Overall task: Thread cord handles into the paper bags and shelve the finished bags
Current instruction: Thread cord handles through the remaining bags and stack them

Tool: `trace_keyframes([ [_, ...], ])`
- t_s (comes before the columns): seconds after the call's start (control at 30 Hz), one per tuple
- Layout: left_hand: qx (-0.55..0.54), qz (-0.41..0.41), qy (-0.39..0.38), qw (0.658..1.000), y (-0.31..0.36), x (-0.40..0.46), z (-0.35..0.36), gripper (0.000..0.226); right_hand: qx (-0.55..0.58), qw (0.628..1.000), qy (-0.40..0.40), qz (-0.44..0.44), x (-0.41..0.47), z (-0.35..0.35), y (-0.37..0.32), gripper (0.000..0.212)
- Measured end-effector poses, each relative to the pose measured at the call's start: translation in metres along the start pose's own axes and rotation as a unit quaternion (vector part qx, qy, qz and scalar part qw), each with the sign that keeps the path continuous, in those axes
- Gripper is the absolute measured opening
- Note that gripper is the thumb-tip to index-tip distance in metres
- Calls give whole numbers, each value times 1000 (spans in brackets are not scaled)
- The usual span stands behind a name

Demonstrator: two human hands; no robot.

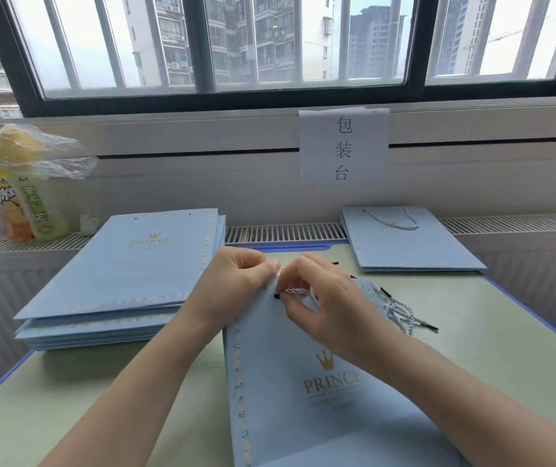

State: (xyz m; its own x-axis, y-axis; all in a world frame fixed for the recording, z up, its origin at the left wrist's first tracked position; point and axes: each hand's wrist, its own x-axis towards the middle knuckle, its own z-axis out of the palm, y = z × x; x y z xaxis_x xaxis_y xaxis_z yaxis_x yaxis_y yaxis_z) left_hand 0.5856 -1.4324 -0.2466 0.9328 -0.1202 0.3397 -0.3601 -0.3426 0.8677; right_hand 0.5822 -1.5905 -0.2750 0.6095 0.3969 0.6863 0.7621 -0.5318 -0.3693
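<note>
A flat light-blue paper bag [307,409] with a gold crown and PRINCE print lies on the table in front of me, its top edge under my hands. My left hand [236,284] grips that top edge at its left corner. My right hand [324,298] pinches a white twisted cord [295,291] with a black tip beside the bag's hole. A bundle of loose cords [401,315] lies just right of my right hand.
A tall stack of flat blue bags [118,274] sits at the left. A small pile of bags with a cord handle [408,244] lies at the back right. Two drink bottles [20,203] stand far left by the window sill. The green table top [505,332] has blue edges.
</note>
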Motion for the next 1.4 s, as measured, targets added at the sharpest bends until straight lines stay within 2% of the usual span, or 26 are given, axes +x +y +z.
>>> trace_keyframes([
  [0.2, -16, -18, -31, 999, -1, 1, -6, 44, 47, 999, -7, 3, 0, -3, -4, 18],
  [0.4, 11, -13, -41, 999, -2, 2, -2, 52, 94, 994, -6, 50, 0, -1, -2, 1],
  [0.47, 17, -14, -49, 999, -2, 2, -3, 55, 120, 990, -5, 78, -1, 1, -4, 4],
  [0.67, -1, -20, -44, 999, -5, 1, -2, 39, 126, 988, -14, 88, 0, 0, -9, 8],
  [0.87, 1, 2, -48, 999, -5, 2, -3, 57, 153, 982, -42, 98, 0, -8, -5, 9],
  [1.03, 48, 44, -6, 998, -6, 1, 3, 60, 140, 984, -48, 97, -1, -10, -3, 9],
  [1.2, 103, 37, 65, 992, -11, 2, 4, 51, 125, 986, -59, 91, -1, -12, -3, 11],
  [1.4, 249, 46, 90, 963, -13, 2, 7, 48, 266, 951, 57, 150, 5, -28, -7, 13],
])
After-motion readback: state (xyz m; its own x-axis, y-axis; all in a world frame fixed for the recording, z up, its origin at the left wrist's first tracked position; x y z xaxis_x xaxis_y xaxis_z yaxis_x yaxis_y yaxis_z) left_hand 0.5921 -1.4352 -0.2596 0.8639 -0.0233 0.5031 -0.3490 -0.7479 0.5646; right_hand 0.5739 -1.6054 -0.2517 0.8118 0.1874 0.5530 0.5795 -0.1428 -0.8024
